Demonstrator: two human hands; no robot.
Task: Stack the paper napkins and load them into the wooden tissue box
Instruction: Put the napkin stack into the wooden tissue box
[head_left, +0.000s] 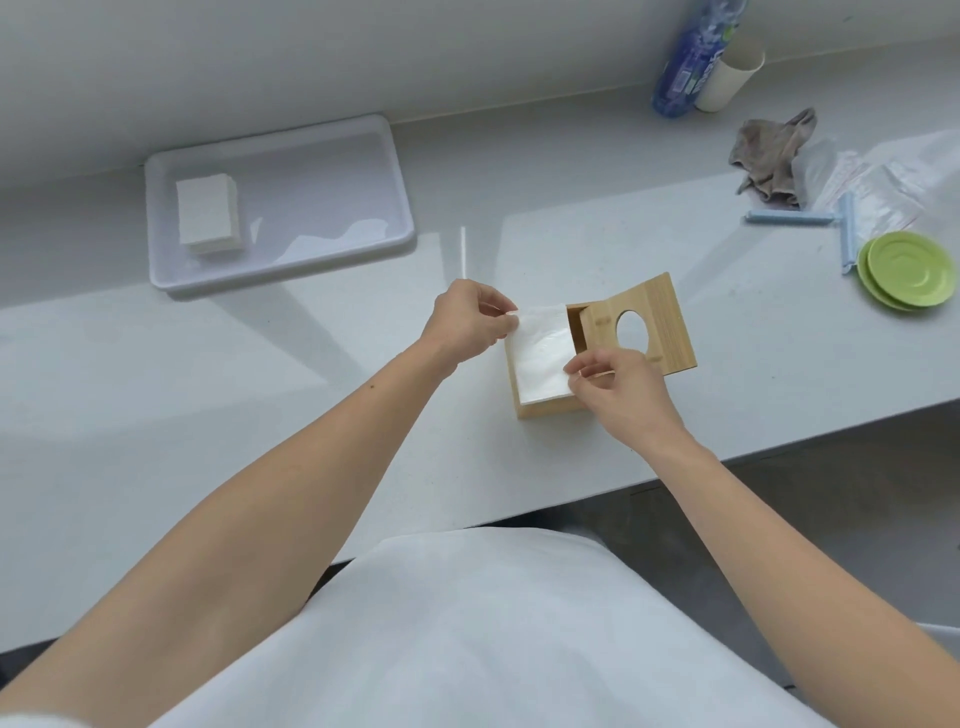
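The wooden tissue box (545, 408) stands in the middle of the grey counter. Its lid (657, 312), with an oval hole, is slid to the right and leaves the left half uncovered. A white paper napkin (540, 353) lies over the uncovered opening. My left hand (465, 325) pinches the napkin's far left corner. My right hand (621, 387) pinches its near right edge. A stack of more napkins (208, 213) sits in the white tray (280, 260) at the far left.
At the far right are a blue bottle (685, 57), a paper tube (727, 78), a grey rag (769, 156), clear plastic bags (893, 182), blue bag clips (844, 234) and green saucers (906, 270). The counter's front edge runs close to my body.
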